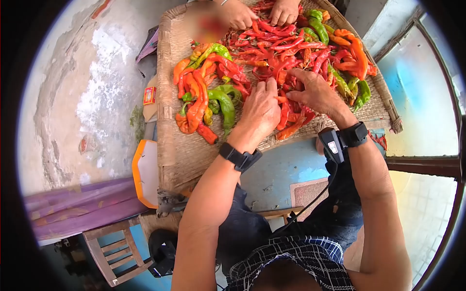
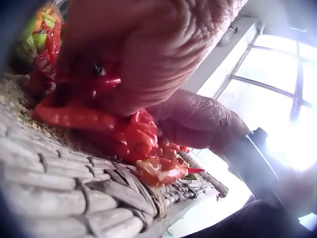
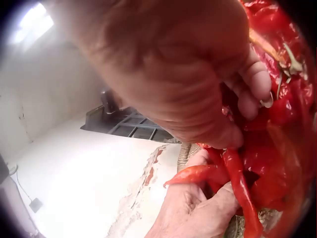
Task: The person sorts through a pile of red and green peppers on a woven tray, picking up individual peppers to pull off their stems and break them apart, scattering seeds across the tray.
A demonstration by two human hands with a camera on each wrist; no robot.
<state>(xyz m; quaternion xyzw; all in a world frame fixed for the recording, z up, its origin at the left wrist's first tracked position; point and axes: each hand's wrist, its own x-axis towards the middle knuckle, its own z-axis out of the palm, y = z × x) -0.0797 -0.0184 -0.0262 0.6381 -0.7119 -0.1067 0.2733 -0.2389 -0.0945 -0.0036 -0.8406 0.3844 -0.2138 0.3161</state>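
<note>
Red chili peppers [image 1: 286, 46] lie heaped on a woven tray [image 1: 167, 97], with orange and green peppers around them. At the heap's near side, my left hand [image 1: 262, 110] holds a red chili pepper [image 3: 240, 191], its thumb along the pepper's side in the right wrist view. My right hand [image 1: 320, 96] reaches into the heap just beside it. Its thumb and fingers [image 3: 255, 84] stand apart over the red chilies, the thumb tip at the pepper's upper end. My left palm hides much of the heap in the left wrist view.
Across the tray, another person's two hands [image 1: 239, 15] work at the heap's far edge. Green peppers [image 1: 224, 104] and orange peppers [image 1: 196, 106] lie to the left; orange and green ones lie to the right. A wooden chair [image 1: 116, 257] stands lower left, a window [image 1: 417, 87] right.
</note>
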